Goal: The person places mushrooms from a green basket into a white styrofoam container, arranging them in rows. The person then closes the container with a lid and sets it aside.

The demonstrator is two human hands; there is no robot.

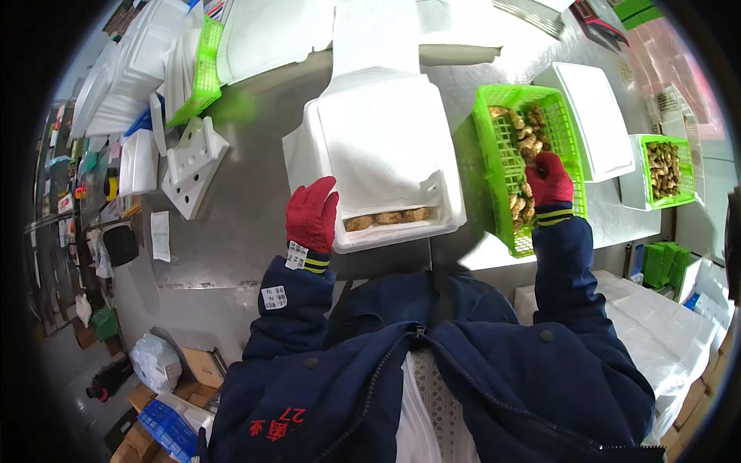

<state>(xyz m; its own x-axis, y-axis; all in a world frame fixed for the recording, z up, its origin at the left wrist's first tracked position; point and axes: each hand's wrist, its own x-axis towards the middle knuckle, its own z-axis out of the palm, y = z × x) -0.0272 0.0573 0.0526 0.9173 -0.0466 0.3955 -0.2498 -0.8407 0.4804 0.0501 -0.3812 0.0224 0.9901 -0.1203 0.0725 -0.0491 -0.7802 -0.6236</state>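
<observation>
A white foam box [399,234] lined with white paper [382,139] lies on the metal table before me. Along its near edge, a short row of brown mushrooms [388,218] shows below the paper. Beside the box's left wall is my left hand [311,214], in a red glove, with thumb and fingers apart and nothing in them. My right hand [550,179], also red-gloved, reaches into a bright green plastic basket [488,150] on the right. Its fingers are curled by the mushrooms [528,139] in there; whether they pinch one is hidden.
Right of the basket stand a closed white foam box [596,121] and a smaller green basket of mushrooms [663,169]. At the left are perforated white foam pieces [194,165], a paper slip [160,236] and stacked foam lids [124,69]. The metal table's [231,254] near edge runs before me.
</observation>
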